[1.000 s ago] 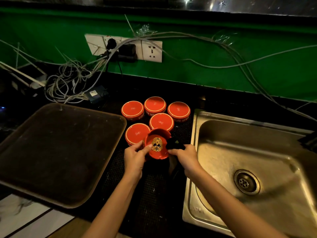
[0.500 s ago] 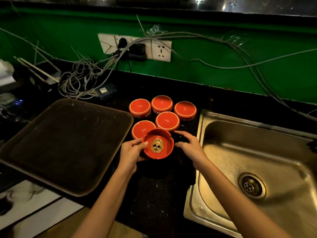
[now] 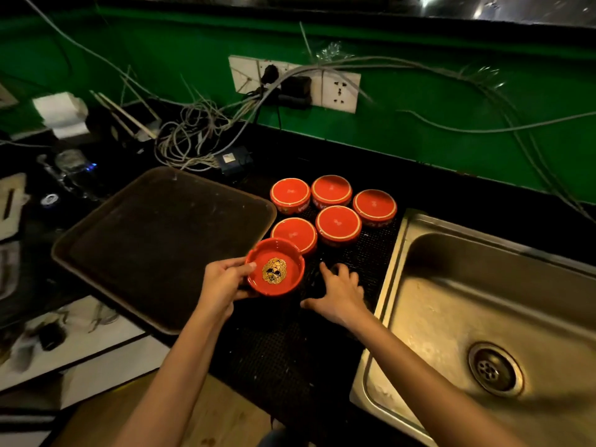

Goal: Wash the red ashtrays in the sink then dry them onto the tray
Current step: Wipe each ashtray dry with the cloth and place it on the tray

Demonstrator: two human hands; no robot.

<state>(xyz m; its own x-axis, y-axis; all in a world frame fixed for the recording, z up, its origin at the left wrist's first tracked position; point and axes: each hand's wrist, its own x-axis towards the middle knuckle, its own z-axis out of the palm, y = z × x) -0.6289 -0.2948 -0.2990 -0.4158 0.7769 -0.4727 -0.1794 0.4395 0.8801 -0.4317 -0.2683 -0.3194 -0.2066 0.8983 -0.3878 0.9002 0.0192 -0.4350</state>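
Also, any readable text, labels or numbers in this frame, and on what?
Nothing legible.
Inverted ashtrays: pale lettering on the side walls, too blurred to read.
Their bases: a small pale mark each, too small to read.
Adapter: white label, too small to read.
Held ashtray: gold skull emblem, no words visible.

red ashtray gold skull motif, green wall

Upright red ashtray (gold emblem inside), five inverted ashtrays clustered behind
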